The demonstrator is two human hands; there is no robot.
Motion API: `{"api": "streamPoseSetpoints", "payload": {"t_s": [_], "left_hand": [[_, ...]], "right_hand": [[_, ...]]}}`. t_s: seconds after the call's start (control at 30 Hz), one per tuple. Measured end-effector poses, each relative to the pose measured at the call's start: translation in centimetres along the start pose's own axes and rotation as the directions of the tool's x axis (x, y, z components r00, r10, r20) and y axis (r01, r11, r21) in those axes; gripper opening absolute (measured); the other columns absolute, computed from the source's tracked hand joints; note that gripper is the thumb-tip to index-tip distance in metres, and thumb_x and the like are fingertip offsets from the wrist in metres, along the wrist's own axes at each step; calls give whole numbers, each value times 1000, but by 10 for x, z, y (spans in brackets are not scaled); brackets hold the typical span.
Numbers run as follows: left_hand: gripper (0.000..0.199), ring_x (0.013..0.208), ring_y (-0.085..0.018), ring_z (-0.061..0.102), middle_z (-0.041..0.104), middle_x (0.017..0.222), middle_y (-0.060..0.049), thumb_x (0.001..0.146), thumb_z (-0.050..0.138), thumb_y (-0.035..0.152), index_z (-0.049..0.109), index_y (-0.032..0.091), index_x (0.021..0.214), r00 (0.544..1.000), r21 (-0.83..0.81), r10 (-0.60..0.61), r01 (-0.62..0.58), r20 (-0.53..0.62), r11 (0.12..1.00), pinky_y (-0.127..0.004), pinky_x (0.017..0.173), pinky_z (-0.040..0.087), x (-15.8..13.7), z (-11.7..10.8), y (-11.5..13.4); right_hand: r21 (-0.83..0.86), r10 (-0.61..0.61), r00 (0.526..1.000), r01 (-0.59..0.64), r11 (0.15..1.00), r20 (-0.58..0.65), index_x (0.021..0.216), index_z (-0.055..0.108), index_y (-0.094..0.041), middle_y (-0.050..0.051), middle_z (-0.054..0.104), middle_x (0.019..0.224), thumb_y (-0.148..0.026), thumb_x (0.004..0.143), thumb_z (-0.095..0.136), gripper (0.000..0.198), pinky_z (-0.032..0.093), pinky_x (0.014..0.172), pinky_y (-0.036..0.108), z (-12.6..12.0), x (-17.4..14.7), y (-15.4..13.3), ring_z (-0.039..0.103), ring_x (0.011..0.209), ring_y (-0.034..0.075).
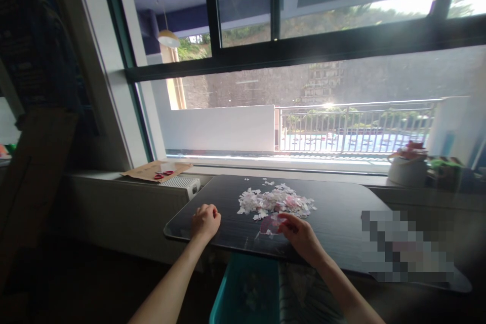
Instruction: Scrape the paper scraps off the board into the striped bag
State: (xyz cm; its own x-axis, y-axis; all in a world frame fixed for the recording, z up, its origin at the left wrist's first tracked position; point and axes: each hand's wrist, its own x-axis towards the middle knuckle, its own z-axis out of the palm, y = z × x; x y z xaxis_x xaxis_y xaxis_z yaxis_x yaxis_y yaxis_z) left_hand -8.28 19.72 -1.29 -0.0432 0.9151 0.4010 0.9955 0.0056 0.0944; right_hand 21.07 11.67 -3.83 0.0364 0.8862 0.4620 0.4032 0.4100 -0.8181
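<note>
A loose heap of small white and pale pink pieces (279,199), like stickers or cut scraps, lies on the dark table (337,223). My right hand (299,235) is at the near side of the heap, thumb and fingers pinched on the edge of a translucent pinkish sheet piece (269,225). That piece lies low over the tabletop. Left of the heap, my left hand (206,223) rests in a loose fist near the table's front left edge. Whatever its curled fingers may hold is hidden.
Below the table's front edge stands a teal bin (224,293) with small scraps inside. Red-handled scissors (164,174) lie on a brown paper envelope (146,170) on the sill. A pale pot (407,169) stands at the right. A blurred-out object covers the table's right end.
</note>
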Motion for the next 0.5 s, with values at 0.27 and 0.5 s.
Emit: {"api": "streamPoseSetpoints", "payload": {"t_s": [0.27,0.5], "left_hand": [[17,94,-20,60,62,103,-6,94,57,31,63,15,98,1000,4,-5,5,4,1000,-40,81,50,0,-1,1],[17,94,-20,60,62,103,-6,94,57,31,63,15,98,1000,6,-6,5,5,1000,-40,81,50,-1,-2,2]], "right_hand": [[-165,-32,995,17,986,-93,107,70,-19,2,71,74,-31,78,55,35,44,57,23,-2,0,-2,55,56,13],[-255,-30,993,1,967,-111,107,70,-19,1,69,72,-31,79,50,36,44,58,24,-6,-3,-7,56,56,14]]}}
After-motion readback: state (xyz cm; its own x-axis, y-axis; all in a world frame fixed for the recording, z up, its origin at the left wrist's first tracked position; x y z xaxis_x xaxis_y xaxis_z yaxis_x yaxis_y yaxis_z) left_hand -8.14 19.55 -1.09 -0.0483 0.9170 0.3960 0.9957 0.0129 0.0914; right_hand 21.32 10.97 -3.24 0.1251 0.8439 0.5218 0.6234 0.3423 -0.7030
